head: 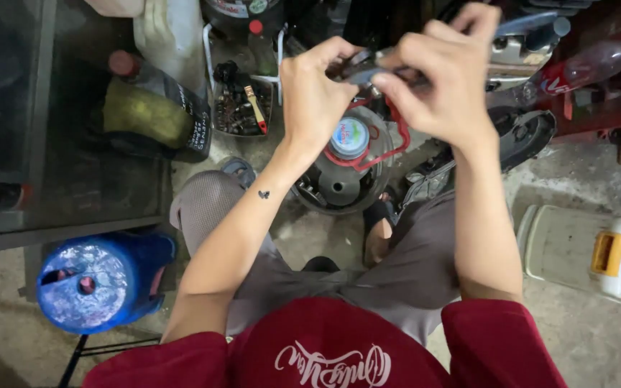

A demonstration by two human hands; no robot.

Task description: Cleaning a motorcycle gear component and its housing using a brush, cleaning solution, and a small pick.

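Note:
My left hand [315, 90] and my right hand [441, 75] meet in front of me, fingers pinched together on a small dark metal part [359, 70] held between them. Most of that part is hidden by my fingers. Below the hands, on the concrete floor between my knees, stands a round grey motor-like unit [339, 188] with a red gasket ring [397, 144] and a pale round cap [350, 136] on top.
A blue plastic stool [98, 280] stands at my left. A wire basket of small metal parts [242, 108] and a dark sack [156, 111] sit beyond it. A white and yellow plastic case [598, 251] lies right. A red bottle [583, 68] is at upper right.

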